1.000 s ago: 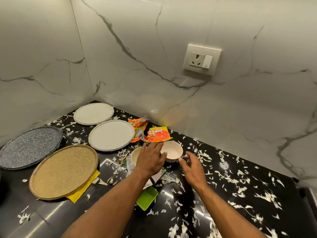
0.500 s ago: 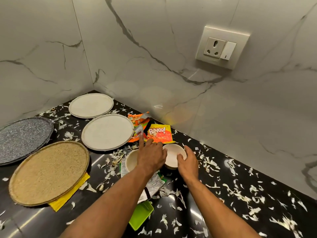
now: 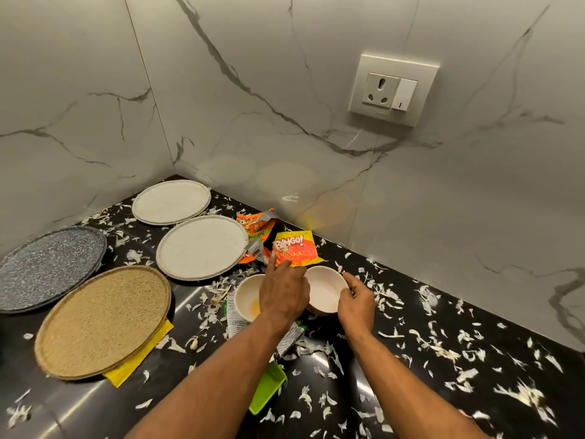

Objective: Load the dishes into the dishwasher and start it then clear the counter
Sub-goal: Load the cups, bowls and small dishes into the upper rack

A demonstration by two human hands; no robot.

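Two small cream bowls stand side by side on the black counter (image 3: 411, 375). The right bowl (image 3: 326, 288) is tilted. My right hand (image 3: 356, 299) grips its right rim. My left hand (image 3: 283, 291) lies between the bowls with its thumb side against the right bowl's left rim, its index finger stretched forward and its other fingers hidden. It covers part of the left bowl (image 3: 248, 296), which has a yellowish smear inside. Further left lie two white plates (image 3: 171, 201) (image 3: 201, 242), a grey speckled plate (image 3: 47, 267) and a tan woven plate (image 3: 101, 321).
An orange packet (image 3: 256, 223) and a yellow-red snack packet (image 3: 294, 248) lie behind the bowls. A printed wrapper (image 3: 234, 321) and a green plastic piece (image 3: 267, 388) lie under my left arm. A yellow cloth (image 3: 139, 362) pokes from under the woven plate. White peel scraps litter the counter. A wall socket (image 3: 394, 88) sits above.
Both hands closed in on the right bowl from either side, and it now sits tilted between them. The camera has moved closer to the counter.
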